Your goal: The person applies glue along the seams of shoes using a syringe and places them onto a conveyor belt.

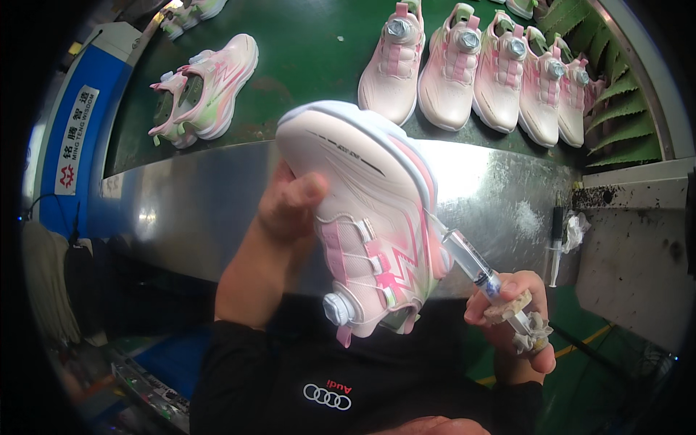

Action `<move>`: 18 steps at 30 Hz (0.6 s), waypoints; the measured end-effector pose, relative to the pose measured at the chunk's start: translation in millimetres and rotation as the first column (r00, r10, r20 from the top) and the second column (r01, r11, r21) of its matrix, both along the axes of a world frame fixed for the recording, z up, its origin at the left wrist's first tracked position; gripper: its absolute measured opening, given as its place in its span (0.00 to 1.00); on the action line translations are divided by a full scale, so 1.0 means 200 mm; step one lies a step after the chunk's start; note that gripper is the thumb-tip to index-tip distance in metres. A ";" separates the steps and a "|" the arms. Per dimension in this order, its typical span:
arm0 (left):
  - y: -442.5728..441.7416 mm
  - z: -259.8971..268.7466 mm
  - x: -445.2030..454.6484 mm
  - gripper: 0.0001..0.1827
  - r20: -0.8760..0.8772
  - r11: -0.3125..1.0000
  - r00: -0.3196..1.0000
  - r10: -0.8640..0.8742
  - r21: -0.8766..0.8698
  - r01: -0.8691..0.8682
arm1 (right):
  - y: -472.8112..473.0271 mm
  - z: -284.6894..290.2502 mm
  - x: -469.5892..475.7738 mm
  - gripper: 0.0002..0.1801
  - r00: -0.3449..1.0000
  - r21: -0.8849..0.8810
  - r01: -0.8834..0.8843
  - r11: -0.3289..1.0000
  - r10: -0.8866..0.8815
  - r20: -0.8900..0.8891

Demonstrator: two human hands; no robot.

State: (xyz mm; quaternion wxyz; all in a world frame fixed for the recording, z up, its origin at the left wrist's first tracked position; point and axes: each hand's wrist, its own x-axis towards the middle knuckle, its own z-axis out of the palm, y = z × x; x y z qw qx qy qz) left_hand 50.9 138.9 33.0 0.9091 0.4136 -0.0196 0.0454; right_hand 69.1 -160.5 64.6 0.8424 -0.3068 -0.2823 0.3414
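A pink-and-white sneaker with a dial lacing knob is held up, toe away from me. My left hand grips it at the left side of the forefoot, most fingers hidden behind it. Between the fingers and thumb of my right hand is a clear plastic syringe, wrapped near its flange and plunger end with pale material. Its thin tip reaches the seam between the upper and the white sole; whether it touches cannot be told.
Beyond the metal ledge, several similar sneakers line a green conveyor belt. A sneaker pair lies at left. Green strip flaps hang at right. Another syringe and crumpled tissue lie on the ledge's right end.
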 end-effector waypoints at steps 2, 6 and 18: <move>0.00 0.00 0.01 0.33 0.011 0.999 1.000 -0.010 -0.046 0.010 | -0.02 -0.03 -0.01 0.51 0.999 -0.033 -0.023 0.999 0.022 -0.039; 0.01 -0.03 0.04 0.33 -0.047 0.993 0.998 -0.029 -0.115 0.023 | -0.05 -0.03 -0.04 0.52 0.997 -0.091 -0.003 0.996 -0.005 -0.082; 0.02 -0.02 0.09 0.32 -0.079 0.967 0.992 -0.097 -0.245 0.075 | -0.16 -0.10 -0.14 0.51 0.999 -0.158 0.016 0.987 -0.020 -0.028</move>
